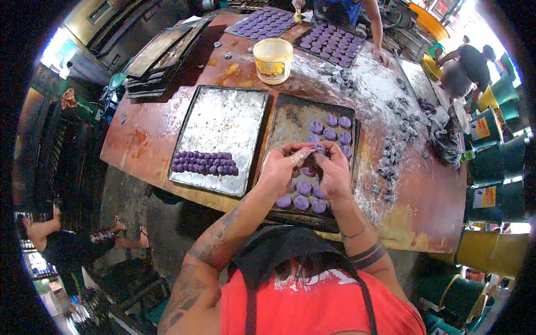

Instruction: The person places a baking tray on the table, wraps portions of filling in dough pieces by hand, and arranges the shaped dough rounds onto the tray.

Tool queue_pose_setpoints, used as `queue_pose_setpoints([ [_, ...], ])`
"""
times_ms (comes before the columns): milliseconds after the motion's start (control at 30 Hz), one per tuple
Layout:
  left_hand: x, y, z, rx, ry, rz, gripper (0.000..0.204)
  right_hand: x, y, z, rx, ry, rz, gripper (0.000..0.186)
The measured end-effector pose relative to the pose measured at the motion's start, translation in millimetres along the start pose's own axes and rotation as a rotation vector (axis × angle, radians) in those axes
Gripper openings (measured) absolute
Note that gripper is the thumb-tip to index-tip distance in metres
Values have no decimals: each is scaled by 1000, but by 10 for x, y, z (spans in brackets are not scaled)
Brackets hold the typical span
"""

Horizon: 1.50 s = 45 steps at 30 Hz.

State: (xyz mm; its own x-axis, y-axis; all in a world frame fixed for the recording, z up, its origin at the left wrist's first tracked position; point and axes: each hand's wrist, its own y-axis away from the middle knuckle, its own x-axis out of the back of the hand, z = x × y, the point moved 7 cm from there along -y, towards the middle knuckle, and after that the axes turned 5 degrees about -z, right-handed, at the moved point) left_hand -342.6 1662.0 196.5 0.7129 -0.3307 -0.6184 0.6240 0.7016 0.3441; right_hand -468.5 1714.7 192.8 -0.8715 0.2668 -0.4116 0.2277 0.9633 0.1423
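Observation:
My left hand point(286, 163) and my right hand point(333, 169) meet over a dark baking tray point(290, 120), fingers pinched together around a purple dough piece point(319, 149). Flour whitens my left thumb. Flattened purple dough rounds point(302, 202) lie in loose rows on that tray, some beyond my hands and some nearer to me; those right under my hands are partly hidden. Left of it, a silvery tray point(226, 120) carries a block of small dark purple balls point(204, 163) at its near end.
A plastic tub point(272, 61) stands beyond the trays. Stacked trays point(162, 58) sit far left. Flour and floury dark lumps point(389, 162) cover the table's right side. Across the table, a person's hand point(381, 56) rests by trays of purple rounds point(330, 44). Buckets point(494, 195) line the right.

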Motion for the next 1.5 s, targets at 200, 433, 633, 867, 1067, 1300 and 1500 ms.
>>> queue_pose_setpoints([
  [200, -31, -40, 96, -477, -482, 52, 24, -149, 23, -544, 366, 809, 244, 27],
  [433, 348, -583, -37, 87, 37, -86, 35, -164, -130, -480, 564, 1308, -64, 56],
  [633, 5, -594, -271, 235, 24, -249, 31, -29, -507, -395, 457, 890, -306, 48],
  [867, 317, -824, -408, 253, 6, 94, 31, 255, -551, 33, 217, 811, 50, 40],
  [1067, 292, -1080, -355, -176, -684, 38, 53, 744, -1111, 205, 8, 958, 201, 25],
  [1300, 391, -928, -129, -134, -1002, 31, 60, 1033, -2026, 169, 191, 1550, 166, 38],
  [1500, 697, -519, -384, 92, -873, 28, 40, 662, -1673, 571, 435, 1865, -25, 56],
])
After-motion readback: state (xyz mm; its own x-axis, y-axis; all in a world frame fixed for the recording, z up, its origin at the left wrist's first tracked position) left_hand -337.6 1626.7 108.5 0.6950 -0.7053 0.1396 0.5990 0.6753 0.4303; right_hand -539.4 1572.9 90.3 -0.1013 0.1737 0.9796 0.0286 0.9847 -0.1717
